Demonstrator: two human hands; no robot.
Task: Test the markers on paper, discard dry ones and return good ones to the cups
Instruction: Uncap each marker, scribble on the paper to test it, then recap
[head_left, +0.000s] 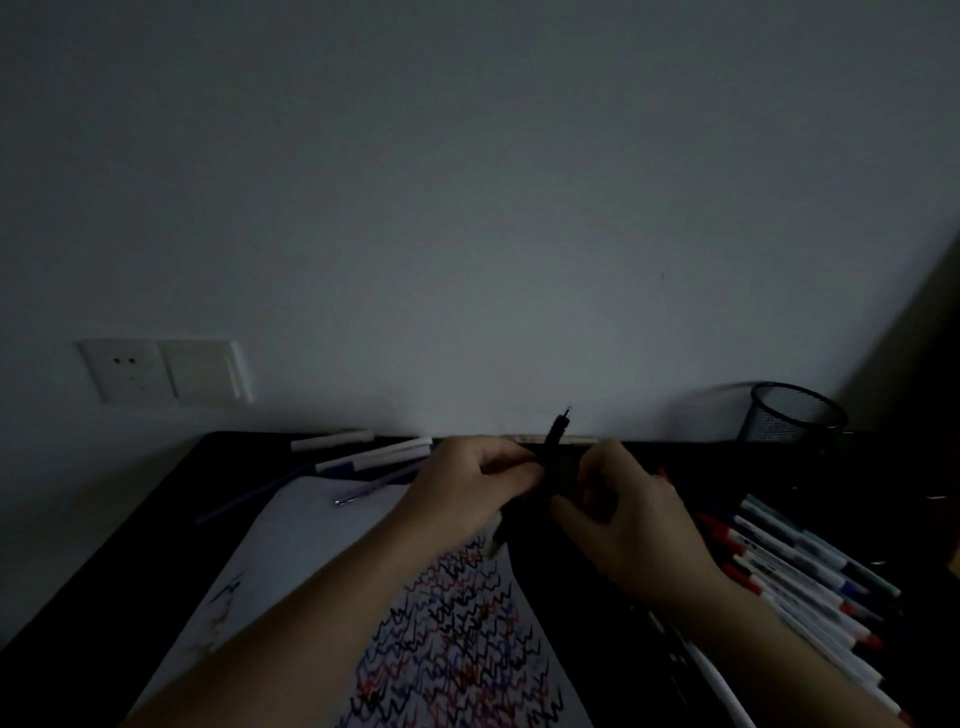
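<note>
Dim room, black desk (156, 519) against grey wall (467, 208). Centre frame — left hand (467, 488) and right hand (631, 512) both pinch a black marker (557, 434), tip up, above scribbled paper (322, 561). Mesh cup (792, 415) at right.

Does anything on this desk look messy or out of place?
Somewhat. The black mesh cup looks empty, while white markers lie loose: a row at the right, a few by the wall. Both hands hold a black marker. Nothing looks spilled.

wall socket (130, 370), blank switch plate (203, 370)
</note>
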